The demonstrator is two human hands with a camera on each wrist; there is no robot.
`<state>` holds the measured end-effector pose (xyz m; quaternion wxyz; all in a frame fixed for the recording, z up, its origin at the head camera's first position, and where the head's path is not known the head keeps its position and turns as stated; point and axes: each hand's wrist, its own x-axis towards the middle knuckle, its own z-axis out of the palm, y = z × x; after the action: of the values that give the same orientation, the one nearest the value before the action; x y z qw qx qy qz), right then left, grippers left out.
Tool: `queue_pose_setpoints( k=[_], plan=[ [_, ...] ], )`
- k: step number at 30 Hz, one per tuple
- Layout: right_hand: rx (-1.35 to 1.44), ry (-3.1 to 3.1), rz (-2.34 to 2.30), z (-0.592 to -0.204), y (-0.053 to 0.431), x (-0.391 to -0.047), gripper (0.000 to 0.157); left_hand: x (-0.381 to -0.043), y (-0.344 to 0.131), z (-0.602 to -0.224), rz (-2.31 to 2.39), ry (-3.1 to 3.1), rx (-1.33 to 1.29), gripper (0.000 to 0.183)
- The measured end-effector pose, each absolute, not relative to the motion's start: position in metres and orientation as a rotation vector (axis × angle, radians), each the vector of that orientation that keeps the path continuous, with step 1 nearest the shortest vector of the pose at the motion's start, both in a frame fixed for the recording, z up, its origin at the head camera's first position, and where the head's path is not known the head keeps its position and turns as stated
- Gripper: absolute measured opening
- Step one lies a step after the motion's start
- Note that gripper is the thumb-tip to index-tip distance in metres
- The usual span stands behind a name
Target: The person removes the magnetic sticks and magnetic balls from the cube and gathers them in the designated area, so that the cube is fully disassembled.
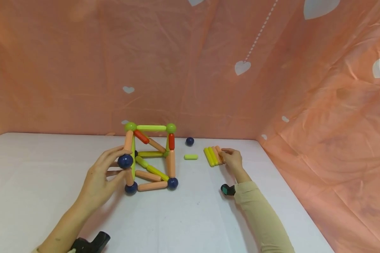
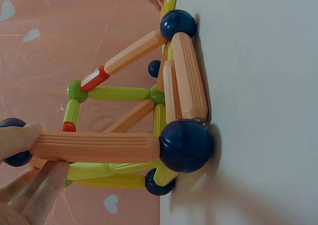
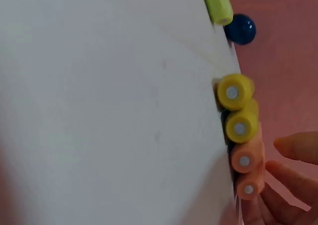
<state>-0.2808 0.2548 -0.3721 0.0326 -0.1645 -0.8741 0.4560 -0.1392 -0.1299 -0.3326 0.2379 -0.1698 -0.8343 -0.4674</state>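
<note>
A box-like frame of magnetic rods and balls (image 1: 152, 185) stands on the table. My left hand (image 1: 96, 179) is at its near left upright, thumb and fingers around a dark blue ball (image 1: 125, 161) between two peach rods. In the left wrist view the thumb lies over that ball and the end of the lower peach rod (image 2: 97, 147). My right hand (image 1: 233, 160) is at a row of loose rods, two yellow (image 1: 209, 157) and the others peach (image 3: 244, 160). In the right wrist view its fingertips touch the outer peach rod, with the thumb apart from it.
A short lime rod (image 1: 191, 157) and a loose dark blue ball (image 1: 190, 141) lie between the frame and the row. The white table (image 1: 190, 218) ends at an orange cloth (image 1: 190, 70) with hearts, behind and at the right.
</note>
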Motion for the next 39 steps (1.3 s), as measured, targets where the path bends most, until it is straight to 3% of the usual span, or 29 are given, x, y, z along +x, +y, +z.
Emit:
queue_pose_setpoints(
  k=[9,20,39],
  plan=[
    [-0.347,-2.556,1.485,-0.362,0.227,-0.264,0.032,-0.139,-0.13,-0.332,-1.313,-2.303,-0.457,0.054],
    [0.06,-2.305,1.809,-0.343,0.162,-0.244,0.023,-0.138,-0.129,-0.33,-1.289,-2.309,-0.45,0.051],
    [0.315,-2.225,1.857,-0.322,0.091,-0.235,0.02,-0.137,-0.128,-0.329,-1.293,-2.339,-0.42,0.049]
  ],
)
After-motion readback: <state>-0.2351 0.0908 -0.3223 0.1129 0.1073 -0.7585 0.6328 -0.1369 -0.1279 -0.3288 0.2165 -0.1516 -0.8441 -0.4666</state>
